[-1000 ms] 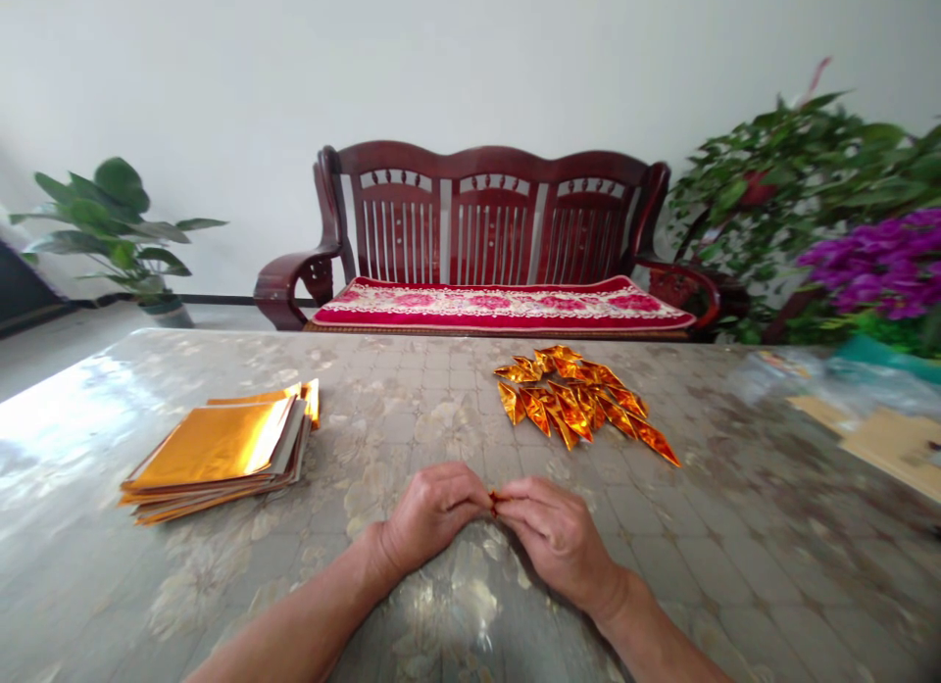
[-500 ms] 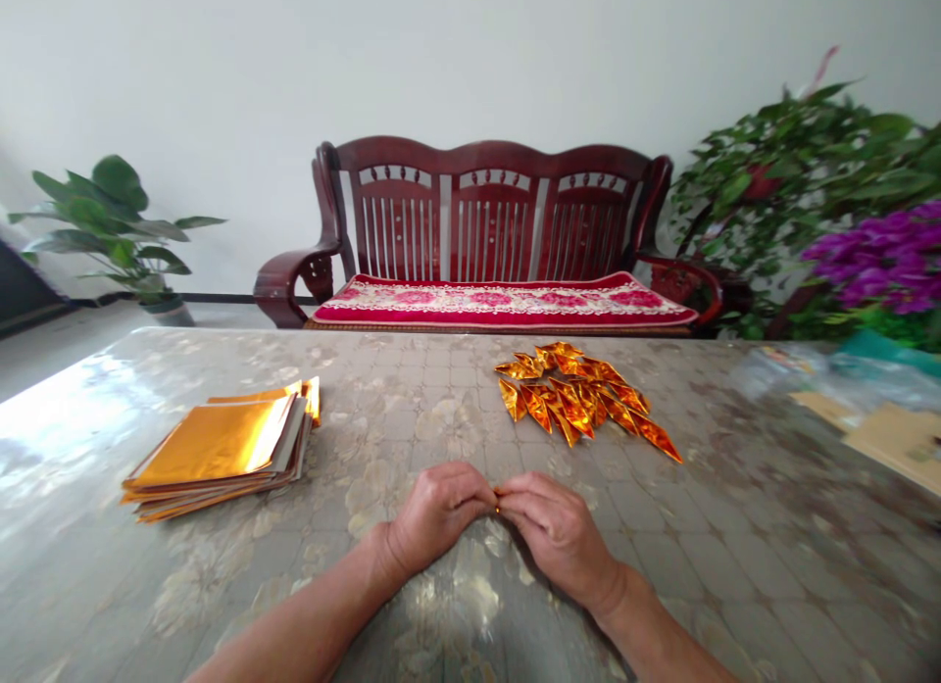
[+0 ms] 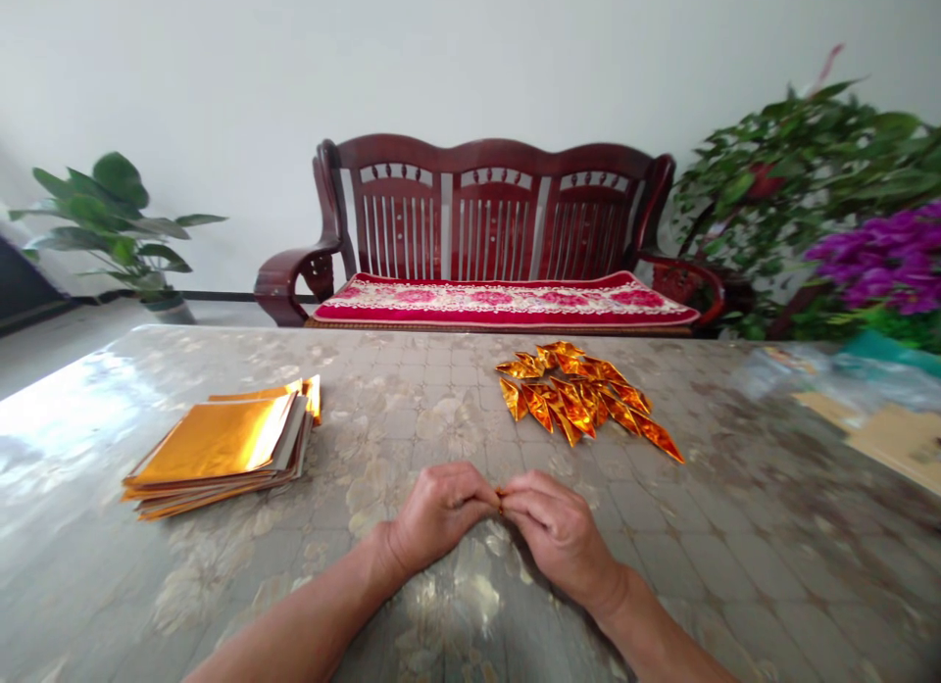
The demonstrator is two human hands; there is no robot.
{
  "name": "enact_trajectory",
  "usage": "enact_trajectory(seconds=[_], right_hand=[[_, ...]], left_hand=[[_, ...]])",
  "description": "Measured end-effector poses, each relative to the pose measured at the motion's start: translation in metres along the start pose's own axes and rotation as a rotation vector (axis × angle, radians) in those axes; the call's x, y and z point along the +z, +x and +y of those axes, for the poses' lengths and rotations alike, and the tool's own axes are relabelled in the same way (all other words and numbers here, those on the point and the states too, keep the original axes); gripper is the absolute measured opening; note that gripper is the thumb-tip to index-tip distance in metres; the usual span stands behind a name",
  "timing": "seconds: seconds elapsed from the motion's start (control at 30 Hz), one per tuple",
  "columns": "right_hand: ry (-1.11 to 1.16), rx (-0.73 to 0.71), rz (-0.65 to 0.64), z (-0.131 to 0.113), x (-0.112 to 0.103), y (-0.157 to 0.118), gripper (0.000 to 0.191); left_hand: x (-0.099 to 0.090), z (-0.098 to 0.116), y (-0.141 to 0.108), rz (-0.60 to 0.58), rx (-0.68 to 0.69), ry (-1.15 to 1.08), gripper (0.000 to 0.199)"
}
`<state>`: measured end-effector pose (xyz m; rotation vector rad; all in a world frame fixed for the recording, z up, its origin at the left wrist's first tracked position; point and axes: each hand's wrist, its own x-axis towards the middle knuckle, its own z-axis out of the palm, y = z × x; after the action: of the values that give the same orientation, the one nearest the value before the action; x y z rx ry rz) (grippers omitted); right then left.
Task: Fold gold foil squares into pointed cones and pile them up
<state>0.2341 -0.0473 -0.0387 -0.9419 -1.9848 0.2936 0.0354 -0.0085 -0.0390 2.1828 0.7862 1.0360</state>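
Observation:
My left hand (image 3: 445,512) and my right hand (image 3: 555,526) meet fingertip to fingertip above the near middle of the table. Pinched between them is a small piece of gold foil paper (image 3: 501,500), mostly hidden by the fingers, so its shape cannot be made out. Both hands are closed on it. Beyond the right hand lies a loose pile of folded gold foil paper pieces (image 3: 580,394), pointed at their ends. Off to the left sits a stack of flat gold foil paper sheets (image 3: 221,443), slightly fanned.
A patterned, glossy cover lies over the table (image 3: 397,389). Clear plastic bags (image 3: 786,369) and brown cardboard (image 3: 897,443) rest at its right side. Behind the table stand a dark red wooden bench (image 3: 492,164), a potted plant (image 3: 110,222) and purple flowers (image 3: 889,257).
Hardly anything differs. Both hands keep their pinch on the foil paper, with only a tiny shift of the fingertips and of the view.

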Motion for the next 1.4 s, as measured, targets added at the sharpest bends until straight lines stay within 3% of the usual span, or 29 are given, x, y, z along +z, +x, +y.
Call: enact_trajectory(seconds=[0.23,0.47,0.6,0.77,1.03,1.4], right_hand=[[-0.011,0.007,-0.012,-0.001,0.001,0.000,0.019],[-0.030,0.094,-0.010,0.006,0.001,0.009,0.019],[-0.034,0.065,-0.051,0.014,-0.005,0.008,0.030],[-0.071,0.040,-0.070,0.019,-0.012,0.007,0.028],[-0.095,0.068,-0.073,0.018,-0.013,0.005,0.031],[-0.148,0.078,-0.032,0.023,-0.008,0.003,0.033]], left_hand=[[0.003,0.002,-0.001,0.000,-0.036,-0.003,0.016],[0.001,-0.010,0.004,0.081,-0.067,0.072,0.019],[-0.006,-0.018,0.004,0.051,-0.058,0.072,0.021],[-0.006,-0.018,0.005,-0.017,-0.036,0.069,0.019],[-0.004,-0.013,0.004,-0.007,-0.055,0.043,0.022],[0.001,-0.021,0.004,0.071,-0.251,-0.061,0.020]])
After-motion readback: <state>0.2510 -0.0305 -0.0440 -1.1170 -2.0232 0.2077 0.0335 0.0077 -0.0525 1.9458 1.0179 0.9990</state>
